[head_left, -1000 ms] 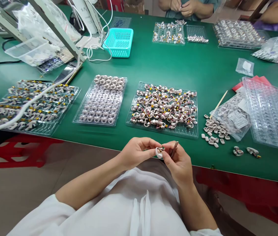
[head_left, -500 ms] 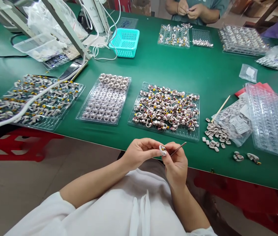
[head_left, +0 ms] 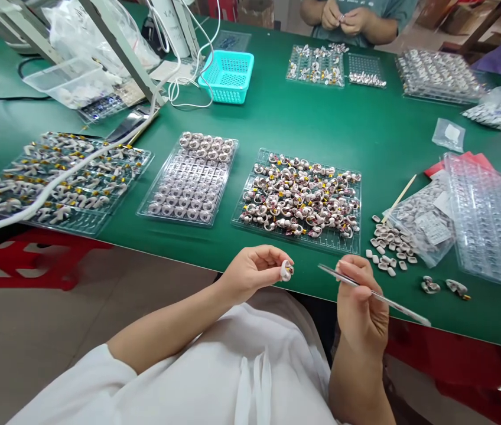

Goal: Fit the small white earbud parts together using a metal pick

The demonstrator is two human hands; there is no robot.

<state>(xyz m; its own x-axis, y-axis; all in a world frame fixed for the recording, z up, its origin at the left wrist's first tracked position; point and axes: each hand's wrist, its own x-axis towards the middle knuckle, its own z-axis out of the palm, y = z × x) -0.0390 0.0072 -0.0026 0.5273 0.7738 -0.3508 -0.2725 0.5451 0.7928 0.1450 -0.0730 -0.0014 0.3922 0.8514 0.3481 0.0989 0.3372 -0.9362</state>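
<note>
My left hand [head_left: 254, 270] pinches a small white earbud shell [head_left: 286, 270] with coloured wires, held just off the near edge of the green table [head_left: 312, 121]. My right hand [head_left: 361, 298] is closed round metal tweezers [head_left: 372, 293], whose tip points left toward the shell but stays apart from it. Straight ahead lies a clear tray of wired earbud shells [head_left: 299, 198]. A pile of small white caps [head_left: 390, 242] sits to the right of that tray, close to my right hand.
Other clear trays [head_left: 191, 180] [head_left: 55, 180] lie to the left, crossed by a white cable [head_left: 68, 171]. Empty blister trays [head_left: 490, 218] and bags are on the right. A teal basket [head_left: 226, 74] stands farther back. Another person's hands [head_left: 343, 18] work across the table.
My right hand has drawn away to the right from the shell, with the tweezers now laid out sideways. The left hand keeps the shell in place.
</note>
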